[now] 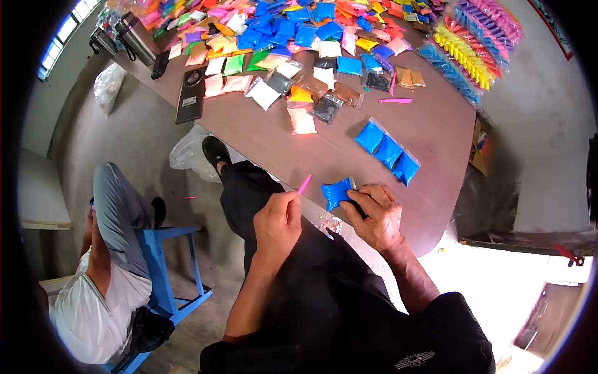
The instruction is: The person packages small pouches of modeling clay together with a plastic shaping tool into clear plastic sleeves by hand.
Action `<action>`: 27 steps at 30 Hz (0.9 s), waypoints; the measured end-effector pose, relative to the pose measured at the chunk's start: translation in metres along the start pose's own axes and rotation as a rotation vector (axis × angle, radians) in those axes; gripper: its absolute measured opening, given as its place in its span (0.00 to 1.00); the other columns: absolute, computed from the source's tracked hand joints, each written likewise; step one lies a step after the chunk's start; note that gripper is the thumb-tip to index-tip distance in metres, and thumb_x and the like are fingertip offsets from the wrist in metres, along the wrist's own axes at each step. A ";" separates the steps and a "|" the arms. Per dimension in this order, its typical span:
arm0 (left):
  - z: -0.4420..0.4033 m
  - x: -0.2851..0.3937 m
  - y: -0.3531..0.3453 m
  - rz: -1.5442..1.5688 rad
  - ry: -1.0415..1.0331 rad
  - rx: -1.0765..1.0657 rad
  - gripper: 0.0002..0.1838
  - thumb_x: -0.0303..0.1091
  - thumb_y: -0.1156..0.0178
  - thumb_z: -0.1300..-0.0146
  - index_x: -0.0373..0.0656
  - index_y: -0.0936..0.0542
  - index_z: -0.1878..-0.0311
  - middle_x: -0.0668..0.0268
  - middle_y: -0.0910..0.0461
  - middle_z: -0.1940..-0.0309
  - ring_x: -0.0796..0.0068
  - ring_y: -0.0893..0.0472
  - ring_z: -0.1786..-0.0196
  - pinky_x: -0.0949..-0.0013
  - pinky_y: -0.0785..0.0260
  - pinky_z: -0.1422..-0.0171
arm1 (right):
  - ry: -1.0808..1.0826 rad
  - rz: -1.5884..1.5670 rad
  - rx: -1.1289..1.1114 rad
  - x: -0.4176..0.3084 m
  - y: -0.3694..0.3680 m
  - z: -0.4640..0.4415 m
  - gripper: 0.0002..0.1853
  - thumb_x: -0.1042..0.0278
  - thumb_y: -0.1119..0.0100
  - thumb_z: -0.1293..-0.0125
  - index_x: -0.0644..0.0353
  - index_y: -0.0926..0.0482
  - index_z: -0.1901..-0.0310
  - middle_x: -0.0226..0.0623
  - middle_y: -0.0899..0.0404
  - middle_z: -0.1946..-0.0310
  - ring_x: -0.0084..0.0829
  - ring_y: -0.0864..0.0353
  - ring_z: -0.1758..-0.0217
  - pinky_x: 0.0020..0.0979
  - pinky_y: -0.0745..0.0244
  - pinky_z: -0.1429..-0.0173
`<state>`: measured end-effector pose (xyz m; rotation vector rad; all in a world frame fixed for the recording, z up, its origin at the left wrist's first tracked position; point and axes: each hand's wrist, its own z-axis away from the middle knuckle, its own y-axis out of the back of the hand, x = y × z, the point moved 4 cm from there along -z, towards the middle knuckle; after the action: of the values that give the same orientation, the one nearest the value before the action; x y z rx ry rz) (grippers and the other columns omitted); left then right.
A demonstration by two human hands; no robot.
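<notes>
My left hand (278, 223) is closed on a thin pink plastic stick (304, 184), its tip pointing up over the table edge. My right hand (379, 218) grips a small packet with blue contents (336, 192) by its right side, at the front edge of the table. Beyond that hand lies a joined row of three blue packets (389, 152). Another pink plastic tool (395, 100) rests farther back. The part of the packet under my right fingers is hidden.
A heap of colourful packets (268, 31) covers the table's far side, with bundled bright plastic pieces (464, 53) at the right. A dark phone-like object (190, 93) and steel flask (137, 38) stand left. Another person (106, 280) sits on a blue seat (159, 268).
</notes>
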<state>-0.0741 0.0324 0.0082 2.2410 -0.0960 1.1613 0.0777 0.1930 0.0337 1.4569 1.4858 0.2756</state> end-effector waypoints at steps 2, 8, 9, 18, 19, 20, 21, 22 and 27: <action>-0.001 0.005 0.005 0.019 0.012 -0.022 0.06 0.22 0.30 0.33 0.41 0.17 0.56 0.57 0.16 0.68 0.56 0.16 0.72 0.60 0.25 0.68 | -0.012 -0.003 -0.004 -0.001 0.000 0.000 0.14 0.69 0.17 0.46 0.58 0.09 0.58 0.36 0.15 0.61 0.41 0.14 0.57 0.39 0.17 0.54; 0.009 0.031 -0.006 0.104 -0.011 -0.106 0.07 0.23 0.29 0.34 0.42 0.15 0.55 0.58 0.17 0.69 0.56 0.16 0.72 0.60 0.25 0.68 | -0.034 -0.026 -0.026 -0.003 0.005 -0.004 0.14 0.71 0.17 0.47 0.59 0.09 0.58 0.37 0.15 0.59 0.41 0.13 0.54 0.40 0.15 0.51; 0.011 0.033 -0.008 0.086 -0.012 -0.128 0.07 0.23 0.29 0.34 0.42 0.15 0.55 0.59 0.17 0.70 0.55 0.16 0.71 0.60 0.24 0.68 | -0.006 -0.032 -0.011 -0.005 0.006 -0.004 0.15 0.72 0.17 0.47 0.59 0.09 0.57 0.38 0.14 0.57 0.41 0.13 0.52 0.39 0.15 0.50; -0.004 0.036 -0.009 -0.028 -0.088 -0.176 0.07 0.22 0.29 0.35 0.42 0.15 0.56 0.60 0.19 0.71 0.58 0.18 0.73 0.60 0.27 0.71 | 0.172 -0.051 -0.036 -0.004 0.002 -0.003 0.17 0.74 0.24 0.47 0.59 0.10 0.52 0.37 0.14 0.50 0.38 0.14 0.48 0.39 0.17 0.44; -0.009 0.034 -0.008 -0.039 -0.110 -0.166 0.07 0.20 0.29 0.34 0.40 0.15 0.56 0.59 0.19 0.70 0.60 0.19 0.75 0.63 0.29 0.71 | 0.179 -0.048 -0.034 -0.004 0.002 -0.003 0.17 0.75 0.25 0.47 0.59 0.10 0.52 0.36 0.14 0.51 0.38 0.14 0.48 0.39 0.16 0.44; -0.014 0.033 -0.007 -0.066 -0.092 -0.176 0.07 0.20 0.30 0.34 0.41 0.15 0.55 0.58 0.18 0.69 0.56 0.18 0.73 0.61 0.28 0.70 | 0.186 -0.046 -0.032 -0.004 0.002 -0.003 0.18 0.76 0.25 0.48 0.59 0.10 0.53 0.35 0.14 0.51 0.38 0.13 0.47 0.38 0.16 0.44; -0.021 0.031 -0.007 -0.074 -0.101 -0.177 0.07 0.20 0.31 0.33 0.41 0.15 0.54 0.57 0.18 0.68 0.53 0.17 0.70 0.60 0.26 0.67 | 0.183 -0.045 -0.031 -0.002 0.002 -0.003 0.18 0.76 0.25 0.48 0.59 0.10 0.53 0.35 0.14 0.51 0.38 0.13 0.47 0.38 0.16 0.44; -0.026 0.030 -0.005 -0.087 -0.090 -0.191 0.07 0.20 0.31 0.33 0.41 0.15 0.54 0.57 0.18 0.68 0.52 0.17 0.69 0.59 0.25 0.66 | 0.188 -0.036 -0.034 -0.002 0.001 -0.002 0.18 0.76 0.26 0.48 0.59 0.10 0.53 0.35 0.14 0.51 0.38 0.13 0.47 0.38 0.16 0.44; -0.045 0.025 -0.002 0.054 0.000 -0.223 0.04 0.26 0.29 0.33 0.45 0.14 0.57 0.62 0.18 0.68 0.54 0.16 0.69 0.59 0.24 0.66 | 0.182 -0.031 -0.050 -0.001 0.002 -0.003 0.18 0.77 0.27 0.50 0.58 0.09 0.54 0.35 0.13 0.50 0.38 0.13 0.46 0.38 0.15 0.43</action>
<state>-0.0909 0.0638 0.0456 2.0532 -0.2741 1.1210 0.0767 0.1938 0.0371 1.3974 1.6340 0.4331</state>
